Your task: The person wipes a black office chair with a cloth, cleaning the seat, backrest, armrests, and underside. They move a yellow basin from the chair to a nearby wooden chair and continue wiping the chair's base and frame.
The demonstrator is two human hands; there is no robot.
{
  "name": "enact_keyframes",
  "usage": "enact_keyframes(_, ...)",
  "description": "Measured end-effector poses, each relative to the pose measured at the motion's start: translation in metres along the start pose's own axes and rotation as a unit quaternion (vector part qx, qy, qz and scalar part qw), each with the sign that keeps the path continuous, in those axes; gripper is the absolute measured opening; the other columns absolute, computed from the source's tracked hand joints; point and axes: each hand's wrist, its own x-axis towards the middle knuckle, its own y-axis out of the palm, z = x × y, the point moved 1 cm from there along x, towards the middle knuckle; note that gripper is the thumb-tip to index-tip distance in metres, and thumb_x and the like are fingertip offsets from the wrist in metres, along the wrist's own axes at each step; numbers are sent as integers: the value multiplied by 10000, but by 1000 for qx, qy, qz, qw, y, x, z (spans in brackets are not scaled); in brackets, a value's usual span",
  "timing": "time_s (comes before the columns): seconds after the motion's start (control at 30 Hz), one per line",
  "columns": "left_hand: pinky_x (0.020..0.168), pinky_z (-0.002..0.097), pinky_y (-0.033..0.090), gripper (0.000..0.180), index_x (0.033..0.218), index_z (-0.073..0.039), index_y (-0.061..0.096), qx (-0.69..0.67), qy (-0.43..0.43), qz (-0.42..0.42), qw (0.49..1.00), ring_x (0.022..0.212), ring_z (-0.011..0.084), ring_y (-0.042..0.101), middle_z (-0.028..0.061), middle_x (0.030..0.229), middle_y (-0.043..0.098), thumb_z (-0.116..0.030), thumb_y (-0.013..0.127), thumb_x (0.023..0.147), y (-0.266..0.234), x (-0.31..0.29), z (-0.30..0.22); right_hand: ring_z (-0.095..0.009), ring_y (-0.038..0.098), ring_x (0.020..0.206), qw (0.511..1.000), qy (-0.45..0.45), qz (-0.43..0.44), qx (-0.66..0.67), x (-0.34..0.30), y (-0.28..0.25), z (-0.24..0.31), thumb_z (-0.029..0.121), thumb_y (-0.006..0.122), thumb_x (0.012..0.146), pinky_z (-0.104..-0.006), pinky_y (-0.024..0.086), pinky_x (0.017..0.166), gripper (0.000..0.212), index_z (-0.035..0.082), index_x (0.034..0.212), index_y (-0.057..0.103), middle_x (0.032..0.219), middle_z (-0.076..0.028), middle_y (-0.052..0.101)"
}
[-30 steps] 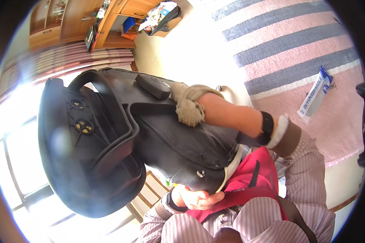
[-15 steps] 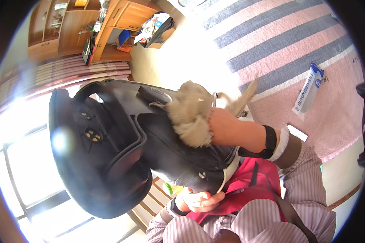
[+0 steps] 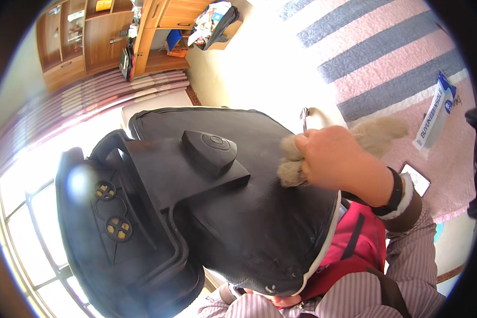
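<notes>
A large black padded thing (image 3: 259,222) with a smooth leather-like skin and white piping fills the middle. Joined to its left is a moulded black plastic part (image 3: 159,169) with a raised button and two round pieces showing yellow. My right hand (image 3: 336,159) is closed round a beige fluffy cloth (image 3: 290,164), pressed to the padded surface near its right side; the cloth's other end trails out past the wrist. At the lower edge my left hand (image 3: 285,300) shows only in part. Its fingers curl at the padded thing's bottom edge, and the rest is hidden.
A red bag or cloth (image 3: 363,233) lies against my lap. To the right a pink and grey-blue striped quilt (image 3: 387,74) bears a clear plastic package (image 3: 432,122) and a white phone-like slab (image 3: 416,180). Wooden cabinets (image 3: 108,47) and a filled cardboard box (image 3: 230,37) stand beyond.
My right hand has drawn the fluffy cloth to the right across the padded surface, uncovering the button. The black thing looks larger and hides more of my left hand.
</notes>
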Motion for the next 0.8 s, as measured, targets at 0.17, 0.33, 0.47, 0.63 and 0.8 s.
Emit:
enact_keyframes(0.17, 861, 359, 467, 449, 956, -25, 642, -45, -43, 4, 998, 944, 193, 642, 119, 971, 672, -411, 422, 897, 6, 4, 22, -359, 581, 747, 869, -236, -329, 284, 29, -39, 36, 132, 582, 681, -404, 476, 684, 149, 1, 748, 555, 773, -146, 579)
enact_keyframes(0.33, 839, 340, 479, 462, 982, -1, 631, -80, -104, 5, 991, 949, 194, 647, 141, 989, 667, -393, 402, 897, 12, 6, 30, -367, 588, 927, 838, -268, -270, 391, 105, -16, 66, 85, 560, 742, -383, 473, 824, 297, 18, 1025, 614, 955, -228, 615)
enact_keyframes(0.47, 872, 335, 452, 410, 986, -20, 628, -70, -163, 36, 983, 988, 186, 627, 128, 1021, 660, -356, 418, 885, 21, 2, 41, -282, 613, 880, 864, -100, -60, 490, 142, 8, 42, 118, 529, 807, -358, 494, 732, 225, 41, 1000, 615, 881, -155, 624)
enact_keyframes(0.63, 976, 344, 374, 273, 972, -90, 631, -103, -249, 33, 963, 1081, 167, 572, 72, 1082, 647, -282, 479, 852, 32, -2, 58, -276, 628, 912, 867, -28, -2, 497, 103, 46, 41, 180, 588, 832, -358, 490, 789, 253, 37, 1037, 630, 955, -162, 645)
enact_keyframes(0.8, 1081, 353, 296, 174, 958, -161, 633, -109, -349, 80, 927, 1174, 147, 517, 15, 1144, 634, -207, 540, 819, 36, 0, 70, -398, 605, 965, 905, -21, 24, 424, 42, -7, 52, 186, 588, 803, -414, 476, 825, 302, -38, 1003, 621, 991, -275, 631)
